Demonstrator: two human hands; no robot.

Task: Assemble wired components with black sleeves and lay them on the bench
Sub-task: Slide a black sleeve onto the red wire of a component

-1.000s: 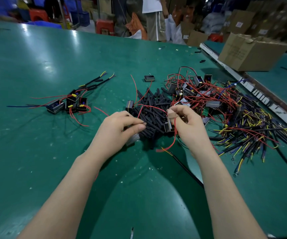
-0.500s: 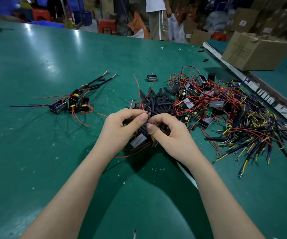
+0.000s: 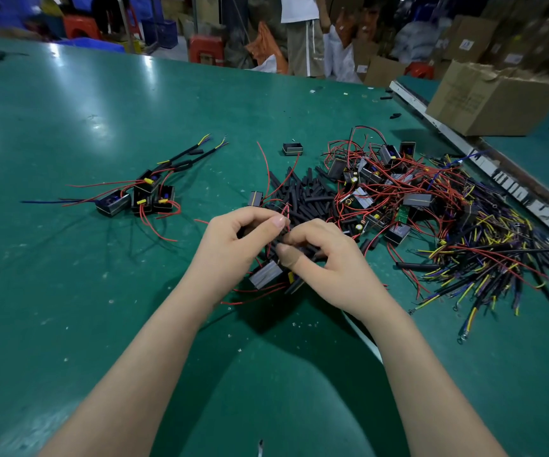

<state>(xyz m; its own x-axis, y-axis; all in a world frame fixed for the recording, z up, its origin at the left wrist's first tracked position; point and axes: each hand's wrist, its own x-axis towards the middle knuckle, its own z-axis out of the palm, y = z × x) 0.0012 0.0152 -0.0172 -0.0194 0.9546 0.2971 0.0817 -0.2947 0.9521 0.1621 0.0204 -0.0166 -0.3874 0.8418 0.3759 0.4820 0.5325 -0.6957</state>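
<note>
My left hand (image 3: 233,245) and my right hand (image 3: 329,265) meet at the middle of the green bench (image 3: 68,308), fingertips touching. Between them I pinch a red wire and a short black sleeve (image 3: 302,250). A small grey-black component (image 3: 265,273) hangs just under my left hand, its red wires trailing on the bench. Behind my hands lies a pile of loose black sleeves (image 3: 309,196). To the right is a heap of components with red wires (image 3: 385,189). Three or so finished pieces (image 3: 141,196) with sleeved leads lie at the left.
A tangle of black, yellow and blue cables (image 3: 484,258) spreads at the right. One lone component (image 3: 292,149) sits farther back. A cardboard box (image 3: 487,100) stands on the adjoining bench beyond a metal rail (image 3: 464,150). A person stands at the far edge.
My right hand came in from the right pile to meet my left hand. Both hands now work close together on the wire and sleeve, and the component hangs lower under my left hand.
</note>
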